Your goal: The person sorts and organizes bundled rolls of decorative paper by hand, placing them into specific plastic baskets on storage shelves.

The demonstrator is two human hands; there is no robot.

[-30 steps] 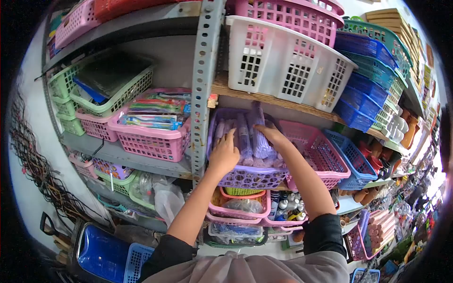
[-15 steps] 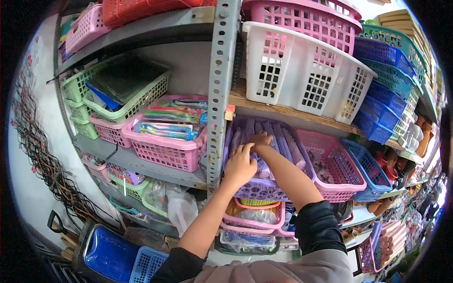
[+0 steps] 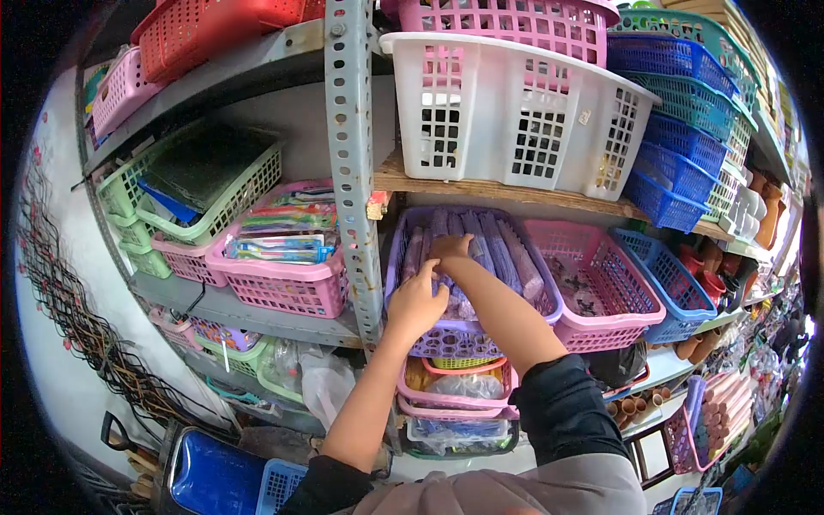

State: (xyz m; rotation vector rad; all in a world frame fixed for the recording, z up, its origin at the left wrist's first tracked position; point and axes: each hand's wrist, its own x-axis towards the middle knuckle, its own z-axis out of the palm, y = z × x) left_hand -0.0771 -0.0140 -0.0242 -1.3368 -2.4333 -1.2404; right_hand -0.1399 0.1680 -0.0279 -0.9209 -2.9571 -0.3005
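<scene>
A purple basket (image 3: 455,339) on the middle shelf holds several long, slim purple bundles (image 3: 498,249) that look wrapped in clear plastic. Over the left part of these bundles lies my right hand (image 3: 452,251), bent at the wrist, with most of its fingers turned down out of sight. My left hand (image 3: 418,302) is at the basket's front left, just below the right hand. Its fingers reach up over the bundles and its thumb stands apart; I see nothing held in it. Whether either hand grips a bundle is hidden.
A perforated metal post (image 3: 352,172) stands left of the purple basket. To its right are a pink basket (image 3: 592,283) and a blue basket (image 3: 657,275). Above, a large white crate (image 3: 489,120) sits on a wooden shelf edge (image 3: 506,193). Toothbrush packs (image 3: 279,245) fill a basket at left.
The camera view has shifted, so the shelves and basket sit further left. Both hands remain at the purple bundles, close together, with little visible change in their pose.
</scene>
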